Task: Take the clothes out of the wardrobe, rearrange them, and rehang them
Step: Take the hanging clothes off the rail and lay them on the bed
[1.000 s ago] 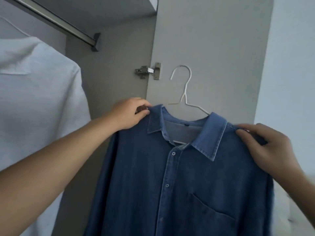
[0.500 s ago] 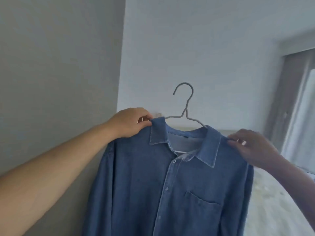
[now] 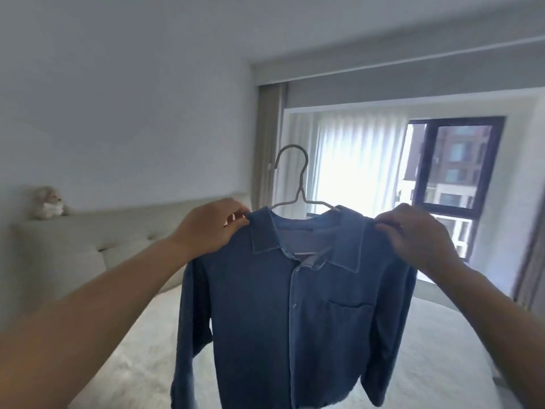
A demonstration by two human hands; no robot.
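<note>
1. While you hold it up in front of you, the dark blue denim button-up shirt [image 3: 295,305] hangs in the air between your two arms, out of the wardrobe.
2. Your left hand [image 3: 206,228] pinches the left shoulder of the shirt, right beside the collar, with the fingers curled round the cloth.
3. Your right hand [image 3: 413,237] pinches the right shoulder of the shirt the same way, with the fingers curled tight on the cloth.
4. The shirt sits on a thin pale wire hanger [image 3: 295,178]. Its hook sticks up above the collar and touches nothing.
5. The front of the shirt faces you. It is buttoned most of the way up, and the collar is open at the top.
6. One chest pocket [image 3: 348,320] shows on the right side of the shirt.
7. Both sleeves hang down loose at the sides.
8. Under the shirt, a bed with a pale cover [image 3: 141,343] lies near you.
9. On the left, the padded light grey headboard [image 3: 88,246] stands against the wall.
10. A small fluffy toy animal [image 3: 48,202] sits on top of the headboard, far to the left. It is too blurry to tell what animal it is.
11. Far behind the shirt, thin white curtains [image 3: 354,157] hang over a bright window.
12. To the right of the curtains, a dark window frame [image 3: 421,166] shows a brick building outside.
</note>
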